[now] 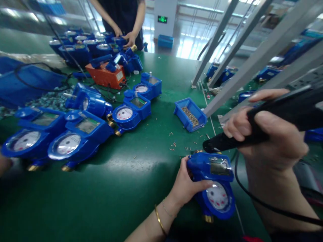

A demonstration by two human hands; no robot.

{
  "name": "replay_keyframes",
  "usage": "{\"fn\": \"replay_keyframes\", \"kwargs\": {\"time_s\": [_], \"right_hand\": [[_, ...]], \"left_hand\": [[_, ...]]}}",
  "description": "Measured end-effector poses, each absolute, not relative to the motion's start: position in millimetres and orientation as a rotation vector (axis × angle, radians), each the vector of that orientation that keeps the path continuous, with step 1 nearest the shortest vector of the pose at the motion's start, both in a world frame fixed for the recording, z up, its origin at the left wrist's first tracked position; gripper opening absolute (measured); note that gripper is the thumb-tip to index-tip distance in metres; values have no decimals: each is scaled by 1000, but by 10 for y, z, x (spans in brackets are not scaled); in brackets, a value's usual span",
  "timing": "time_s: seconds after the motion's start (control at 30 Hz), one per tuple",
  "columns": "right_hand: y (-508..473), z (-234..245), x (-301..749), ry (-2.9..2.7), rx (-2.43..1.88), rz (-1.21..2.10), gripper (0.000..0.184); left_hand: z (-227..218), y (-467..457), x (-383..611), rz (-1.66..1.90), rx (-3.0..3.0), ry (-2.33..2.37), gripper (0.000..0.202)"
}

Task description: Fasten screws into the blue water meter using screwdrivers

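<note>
My left hand [186,185] grips the left side of a blue water meter [214,183] with a white dial, standing on the green table near the front right. My right hand [267,131] is wrapped round a black electric screwdriver [254,131], held nearly level; its tip sits just above the meter's top edge. A black cable [254,201] hangs from the tool past the meter. Loose small screws [181,145] lie scattered on the table just beyond the meter.
A small blue bin [189,114] of screws stands behind the meter. Several blue meters [75,137] fill the left side, with an orange device [107,74] behind. Another person's hands [124,35] work at the far end. Grey metal struts [242,64] rise at right.
</note>
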State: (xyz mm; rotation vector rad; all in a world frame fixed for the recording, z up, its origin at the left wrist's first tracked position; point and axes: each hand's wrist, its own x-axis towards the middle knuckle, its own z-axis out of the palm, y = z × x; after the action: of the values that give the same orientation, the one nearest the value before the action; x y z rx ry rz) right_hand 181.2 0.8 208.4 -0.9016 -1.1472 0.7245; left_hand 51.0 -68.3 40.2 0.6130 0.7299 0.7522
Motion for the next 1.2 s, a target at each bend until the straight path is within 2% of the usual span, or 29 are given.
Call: {"fn": "replay_keyframes", "kwargs": {"time_s": [0.13, 0.27, 0.43, 0.73, 1.03, 1.2], "right_hand": [[-241, 2320, 2238, -953, -935, 398, 19], [-536, 2192, 2582, -876, -996, 189, 13], [-604, 1869, 2742, -834, -1016, 429, 16], [-363, 1824, 2805, -715, -882, 671, 35], [-261, 1730, 2766, -734, -904, 732, 41], [-251, 1699, 2730, -735, -893, 700, 40]], "left_hand": [[439, -637, 496, 716, 632, 769, 104], [457, -617, 497, 731, 672, 834, 96], [382, -595, 483, 745, 716, 985, 86], [397, -624, 456, 775, 755, 1133, 83], [461, -538, 438, 692, 806, 1160, 87], [460, -588, 458, 753, 814, 1134, 71]]}}
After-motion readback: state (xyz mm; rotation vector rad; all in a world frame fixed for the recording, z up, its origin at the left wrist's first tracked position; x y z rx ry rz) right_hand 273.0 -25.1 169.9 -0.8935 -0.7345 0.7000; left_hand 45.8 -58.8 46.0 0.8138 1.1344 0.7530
